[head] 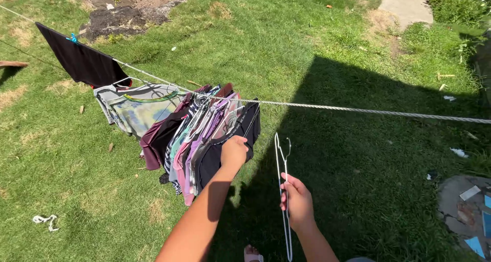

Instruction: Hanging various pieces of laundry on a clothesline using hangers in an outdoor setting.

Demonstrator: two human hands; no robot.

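Note:
A rope clothesline (358, 110) runs across the view above the grass. Several shirts on hangers (204, 137) are bunched together on it, in maroon, pink, purple and black. My left hand (233, 152) grips the nearest black garment (220, 157) at the right end of the bunch. My right hand (296, 200) holds a bare white wire hanger (283, 190) upright by its side, just below the line and right of the clothes. A black cloth (82, 61) is pegged with a blue clothespin (73, 38) further left, next to a pale tie-dye shirt (138, 108).
Lawn (286, 47) lies all around, half in dark shadow on the right. A bare dirt patch (123, 9) is at the top left, a paved path (406, 6) at the top right. A white rag (45, 221) lies at the lower left. My sandalled foot (251, 254) shows below.

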